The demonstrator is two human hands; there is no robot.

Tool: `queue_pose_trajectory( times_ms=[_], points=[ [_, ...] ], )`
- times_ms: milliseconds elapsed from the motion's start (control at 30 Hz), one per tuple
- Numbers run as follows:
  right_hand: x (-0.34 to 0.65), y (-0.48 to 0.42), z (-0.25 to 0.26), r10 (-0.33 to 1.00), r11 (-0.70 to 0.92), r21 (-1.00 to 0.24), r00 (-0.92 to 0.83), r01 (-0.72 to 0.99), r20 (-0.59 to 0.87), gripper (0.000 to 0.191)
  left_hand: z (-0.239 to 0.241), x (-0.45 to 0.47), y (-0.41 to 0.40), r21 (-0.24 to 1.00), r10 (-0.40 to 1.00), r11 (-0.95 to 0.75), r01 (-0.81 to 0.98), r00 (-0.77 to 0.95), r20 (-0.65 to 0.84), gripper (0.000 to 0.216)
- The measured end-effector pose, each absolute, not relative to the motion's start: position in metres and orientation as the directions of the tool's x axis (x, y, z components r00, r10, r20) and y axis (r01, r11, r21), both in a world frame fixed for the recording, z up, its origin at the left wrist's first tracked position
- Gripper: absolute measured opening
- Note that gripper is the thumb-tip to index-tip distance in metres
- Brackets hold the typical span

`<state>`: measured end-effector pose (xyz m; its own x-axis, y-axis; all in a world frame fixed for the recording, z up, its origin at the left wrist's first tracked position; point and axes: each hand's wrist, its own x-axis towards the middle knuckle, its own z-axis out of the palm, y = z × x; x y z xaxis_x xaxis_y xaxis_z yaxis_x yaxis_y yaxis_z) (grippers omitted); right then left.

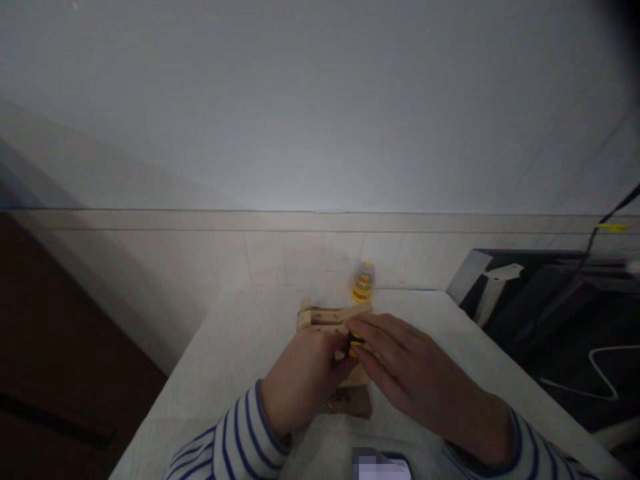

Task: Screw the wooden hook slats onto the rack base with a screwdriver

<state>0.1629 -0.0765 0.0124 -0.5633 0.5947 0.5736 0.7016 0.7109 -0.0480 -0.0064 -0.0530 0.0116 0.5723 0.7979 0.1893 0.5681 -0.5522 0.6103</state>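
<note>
My right hand (413,360) pinches a short yellow-and-black screwdriver handle (356,342) between thumb and fingertips. Its lower end is hidden behind my left hand (310,373), which is closed and close against the handle. What the left fingers grip is covered by the hand itself. Under and behind both hands lies a light wooden assembly (327,317) made of slats with small holes. Nearer to me, a brown flat piece (350,402) with dark marks and a glossy patch sticks out from below the hands.
A clear cone-shaped container with a yellow base (363,283) stands at the table's back edge, by the wall. A phone (383,467) lies at the front edge. The white-covered table (225,353) has dark equipment (535,313) and cables to its right.
</note>
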Motion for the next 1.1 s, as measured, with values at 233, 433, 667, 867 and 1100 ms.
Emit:
queue_pose_trajectory(
  times_ms=[233, 433, 667, 867, 1100],
  points=[
    [0.1623, -0.0766, 0.0124, 0.6, 0.708, -0.065, -0.55, 0.704, 0.581, 0.028, 0.0119, -0.0066, -0.053, 0.609, 0.779, -0.572, 0.549, 0.597, 0.193, 0.018],
    [0.1624, -0.0765, 0.0126, 0.614, 0.7, -0.063, -0.555, 0.711, 0.562, 0.024, 0.0121, -0.0071, -0.053, 0.603, 0.78, -0.563, 0.566, 0.604, 0.161, 0.019],
    [0.1624, -0.0748, 0.0113, 0.603, 0.708, -0.065, -0.555, 0.703, 0.573, 0.022, 0.0172, -0.0073, -0.0544, 0.628, 0.76, -0.569, 0.531, 0.631, 0.155, 0.019],
    [0.1621, -0.0729, 0.009, 0.61, 0.703, -0.072, -0.549, 0.707, 0.572, 0.022, 0.0158, -0.0065, -0.0537, 0.622, 0.763, -0.574, 0.532, 0.624, 0.17, 0.022],
    [0.1632, -0.0731, 0.0107, 0.607, 0.708, -0.063, -0.561, 0.703, 0.563, 0.022, 0.0152, -0.0078, -0.0529, 0.614, 0.785, -0.562, 0.553, 0.592, 0.185, 0.017]
  ],
)
